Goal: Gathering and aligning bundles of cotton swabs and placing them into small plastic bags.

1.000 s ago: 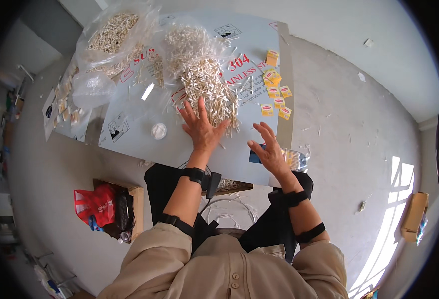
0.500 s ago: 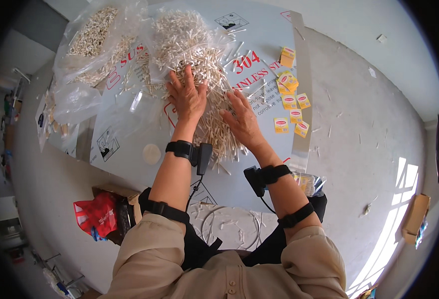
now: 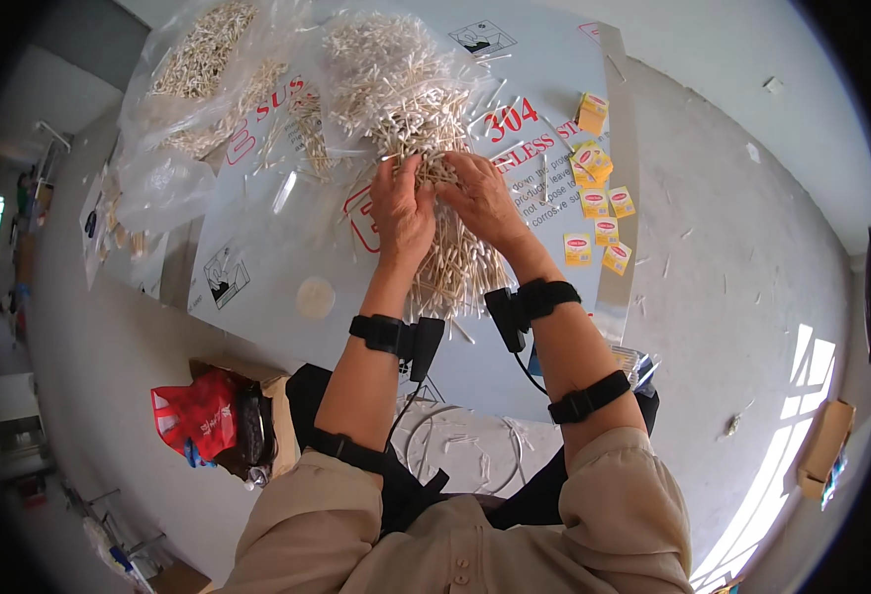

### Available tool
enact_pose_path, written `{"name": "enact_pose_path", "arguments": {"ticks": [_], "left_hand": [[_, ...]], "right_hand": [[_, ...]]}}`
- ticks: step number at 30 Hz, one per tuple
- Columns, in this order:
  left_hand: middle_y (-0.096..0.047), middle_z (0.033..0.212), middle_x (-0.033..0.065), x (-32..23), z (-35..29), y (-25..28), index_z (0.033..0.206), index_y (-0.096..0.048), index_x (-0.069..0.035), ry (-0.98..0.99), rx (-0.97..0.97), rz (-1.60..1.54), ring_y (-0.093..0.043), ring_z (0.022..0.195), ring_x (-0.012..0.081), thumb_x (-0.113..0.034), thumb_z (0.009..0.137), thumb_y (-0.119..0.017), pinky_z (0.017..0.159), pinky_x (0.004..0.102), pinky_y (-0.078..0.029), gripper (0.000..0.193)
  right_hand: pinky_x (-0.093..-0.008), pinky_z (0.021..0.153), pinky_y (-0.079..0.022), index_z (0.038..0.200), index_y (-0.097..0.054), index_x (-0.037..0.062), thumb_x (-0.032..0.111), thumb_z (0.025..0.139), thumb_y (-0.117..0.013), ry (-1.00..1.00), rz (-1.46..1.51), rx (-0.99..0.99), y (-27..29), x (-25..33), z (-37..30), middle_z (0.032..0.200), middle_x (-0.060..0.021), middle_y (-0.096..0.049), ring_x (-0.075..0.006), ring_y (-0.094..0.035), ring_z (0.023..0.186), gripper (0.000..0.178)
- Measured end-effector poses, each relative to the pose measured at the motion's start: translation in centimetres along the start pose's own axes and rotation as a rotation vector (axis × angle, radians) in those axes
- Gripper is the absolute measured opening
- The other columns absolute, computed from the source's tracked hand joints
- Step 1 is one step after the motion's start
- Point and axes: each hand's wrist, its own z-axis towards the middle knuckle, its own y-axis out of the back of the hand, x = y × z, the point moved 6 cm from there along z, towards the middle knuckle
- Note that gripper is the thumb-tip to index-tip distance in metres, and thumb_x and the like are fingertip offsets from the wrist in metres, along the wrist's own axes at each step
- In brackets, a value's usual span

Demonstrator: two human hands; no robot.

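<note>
A big heap of thin pale sticks (image 3: 396, 99) lies on a white printed sheet (image 3: 277, 238) over the table. My left hand (image 3: 401, 213) and my right hand (image 3: 483, 198) rest side by side on the near part of the heap, fingers curled into the sticks and gathering a bunch between them. More sticks trail down under my wrists (image 3: 455, 272). Both forearms wear black straps with small black devices at the wrists.
Clear plastic bags of more sticks (image 3: 203, 79) lie at the far left. Small yellow packets (image 3: 594, 203) are scattered at the right of the sheet. A round white disc (image 3: 315, 297) lies near the front left. A red bag (image 3: 198, 416) sits on the floor.
Both hands have reached farther onto the heap and come together, closing on a bunch of sticks. One second ago they were spread apart near the table's front edge.
</note>
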Motion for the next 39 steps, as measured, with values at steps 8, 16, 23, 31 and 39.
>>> {"name": "enact_pose_path", "arguments": {"ticks": [8, 16, 23, 31, 39], "left_hand": [[-0.037, 0.140, 0.0148, -1.7, -3.8, 2.5, 0.132, -0.048, -0.015, 0.034, 0.121, 0.086, -0.032, 0.130, 0.0394, -0.023, 0.087, -0.062, 0.104, 0.0488, -0.028, 0.048], [-0.031, 0.147, 0.0067, -2.7, -1.9, 0.9, 0.133, -0.047, -0.021, -0.004, 0.349, 0.439, -0.028, 0.134, 0.0399, -0.038, 0.089, -0.058, 0.100, 0.0621, -0.026, 0.049], [-0.037, 0.143, 0.0090, -1.1, 2.5, -0.2, 0.128, -0.053, -0.020, 0.047, 0.427, 0.596, -0.027, 0.135, 0.0365, -0.041, 0.089, -0.056, 0.095, 0.0696, -0.027, 0.045], [-0.048, 0.127, 0.0065, -1.7, 3.6, -1.3, 0.118, -0.058, -0.014, -0.104, 0.418, 0.323, -0.036, 0.127, 0.0313, -0.036, 0.082, -0.067, 0.091, 0.0569, -0.036, 0.043], [-0.038, 0.142, 0.0084, -4.5, -2.8, 2.0, 0.127, -0.052, -0.016, -0.160, 0.449, 0.374, -0.032, 0.132, 0.0340, -0.029, 0.088, -0.061, 0.097, 0.0607, -0.028, 0.043]], "right_hand": [[-0.0426, 0.101, -0.038, 0.117, -0.057, 0.0016, 0.019, 0.082, -0.065, -0.015, 0.065, 0.098, 2.6, 2.9, -5.2, 0.128, -0.0212, -0.050, -0.0387, -0.043, 0.123, 0.040], [-0.0473, 0.104, -0.036, 0.115, -0.058, 0.0010, 0.011, 0.074, -0.070, -0.084, -0.165, 0.009, 4.0, 4.2, -9.2, 0.130, -0.0224, -0.047, -0.0442, -0.037, 0.127, 0.045], [-0.0466, 0.103, -0.038, 0.119, -0.055, 0.0010, 0.010, 0.071, -0.074, -0.151, -0.069, 0.045, 5.4, 5.3, -11.9, 0.132, -0.0237, -0.044, -0.0448, -0.036, 0.127, 0.053], [-0.0540, 0.113, -0.014, 0.143, -0.033, 0.0093, 0.033, 0.064, -0.082, -0.239, -0.254, 0.246, 3.4, 7.6, -15.3, 0.147, -0.0234, -0.024, -0.0423, -0.021, 0.137, 0.095], [-0.0497, 0.114, -0.016, 0.140, -0.036, 0.0078, 0.029, 0.069, -0.077, -0.104, -0.333, 0.234, 2.7, 5.3, -13.2, 0.148, -0.0203, -0.026, -0.0365, -0.024, 0.138, 0.084]]}}
